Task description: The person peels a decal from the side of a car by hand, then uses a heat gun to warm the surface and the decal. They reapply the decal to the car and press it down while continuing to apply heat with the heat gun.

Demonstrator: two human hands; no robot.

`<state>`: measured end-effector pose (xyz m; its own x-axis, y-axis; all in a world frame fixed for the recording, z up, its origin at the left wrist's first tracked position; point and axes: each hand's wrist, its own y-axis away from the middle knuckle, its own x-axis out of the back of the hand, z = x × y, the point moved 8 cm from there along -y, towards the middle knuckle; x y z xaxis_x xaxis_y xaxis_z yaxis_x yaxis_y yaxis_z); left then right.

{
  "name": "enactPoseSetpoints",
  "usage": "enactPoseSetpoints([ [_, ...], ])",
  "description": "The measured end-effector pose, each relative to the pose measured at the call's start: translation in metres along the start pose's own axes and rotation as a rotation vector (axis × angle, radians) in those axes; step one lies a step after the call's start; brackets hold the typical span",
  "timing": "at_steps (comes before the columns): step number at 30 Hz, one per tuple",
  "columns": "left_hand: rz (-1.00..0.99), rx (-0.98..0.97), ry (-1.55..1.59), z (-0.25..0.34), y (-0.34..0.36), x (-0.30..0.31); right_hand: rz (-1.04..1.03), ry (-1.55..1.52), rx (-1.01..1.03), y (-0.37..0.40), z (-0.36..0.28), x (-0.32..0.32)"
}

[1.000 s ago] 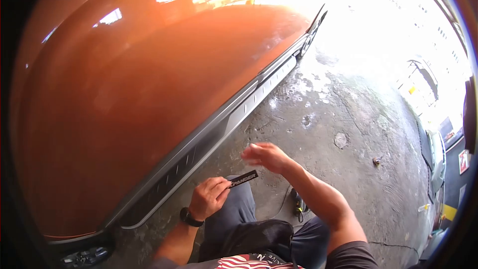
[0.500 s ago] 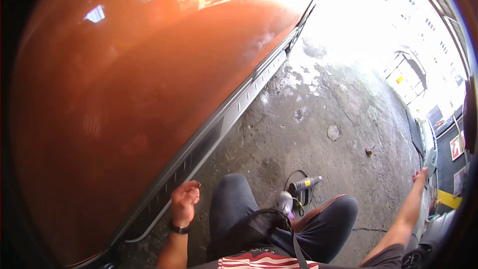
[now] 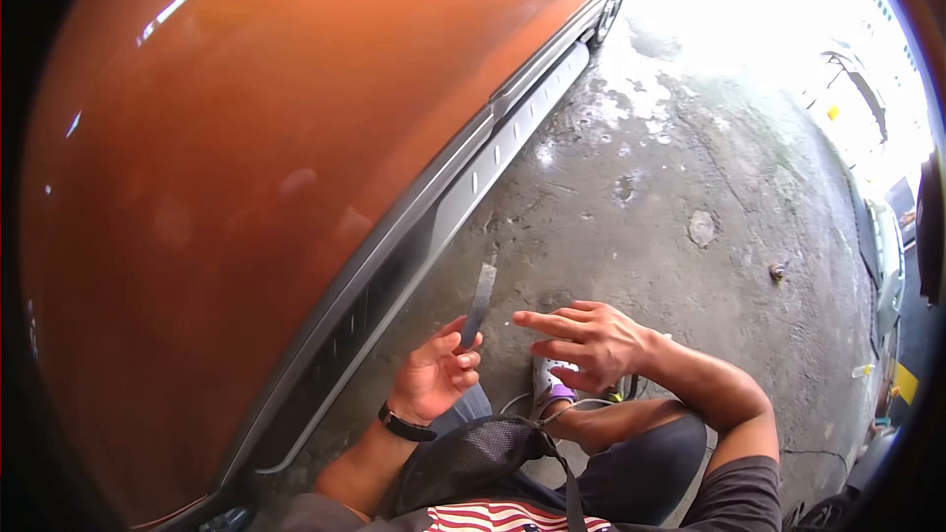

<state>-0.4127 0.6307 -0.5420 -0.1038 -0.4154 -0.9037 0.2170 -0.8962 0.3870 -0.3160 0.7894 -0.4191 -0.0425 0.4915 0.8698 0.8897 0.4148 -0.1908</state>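
My left hand (image 3: 436, 374), with a dark watch band on its wrist, pinches a thin, flat dark strip (image 3: 479, 307) between thumb and fingers. The strip points up and away from me, and its far end looks pale and grey. To the right of it, my right hand (image 3: 591, 340) is open, palm down with the fingers spread. Its index finger points toward the strip, with a small gap between them. Just beyond both hands to the left runs the side step (image 3: 455, 202) of an orange car (image 3: 246, 158).
Under the right hand are a light clog (image 3: 547, 379) and part of a cord (image 3: 591, 401). A black mesh bag (image 3: 458, 463) rests across my lap. Rough, stained concrete (image 3: 631, 236) stretches ahead, with a small brown lump (image 3: 777, 273). Another vehicle (image 3: 890, 266) stands far right.
Both hands have come together in front of me, the right from far out at the side. The dark strip now shows in my left hand. The heat gun on the floor is now hidden.
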Motion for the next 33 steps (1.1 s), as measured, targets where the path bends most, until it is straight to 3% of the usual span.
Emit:
enactPoseSetpoints([
  [2,0.017,-0.014,0.012,-0.003,-0.001,0.003,0.026,0.027,0.062,-0.010,0.012,-0.014],
  [5,0.046,-0.025,0.015,-0.004,-0.004,0.008,0.228,0.032,0.177,-0.018,0.034,-0.023],
  [15,0.035,-0.050,0.039,-0.006,-0.012,0.016,0.316,-0.132,0.189,-0.016,0.061,-0.029],
  [17,0.010,-0.062,0.058,-0.004,-0.011,0.015,0.522,-0.481,0.092,-0.008,0.078,-0.014],
  [22,0.096,-0.180,-0.079,0.003,-0.002,0.027,0.927,-0.600,-0.370,0.032,0.139,-0.009],
  [23,0.100,-0.188,-0.078,0.004,0.000,0.028,0.997,-0.835,-0.389,0.039,0.154,-0.016],
  [26,0.175,-0.254,-0.238,0.013,0.006,0.035,0.908,-0.887,-0.551,0.048,0.180,-0.030],
  [28,0.402,-0.417,-0.897,0.037,0.017,0.040,0.879,-0.921,-0.596,0.044,0.182,-0.042],
  [29,0.465,-0.718,-1.228,0.056,0.022,0.028,0.856,-0.946,-0.650,0.044,0.185,-0.052],
  [30,0.570,-0.802,-1.501,0.070,0.029,0.010,0.845,-0.954,-0.645,0.049,0.193,-0.067],
  [33,0.694,-0.989,-1.813,0.106,0.033,0.024,0.620,-0.798,-0.721,0.065,0.226,-0.135],
])
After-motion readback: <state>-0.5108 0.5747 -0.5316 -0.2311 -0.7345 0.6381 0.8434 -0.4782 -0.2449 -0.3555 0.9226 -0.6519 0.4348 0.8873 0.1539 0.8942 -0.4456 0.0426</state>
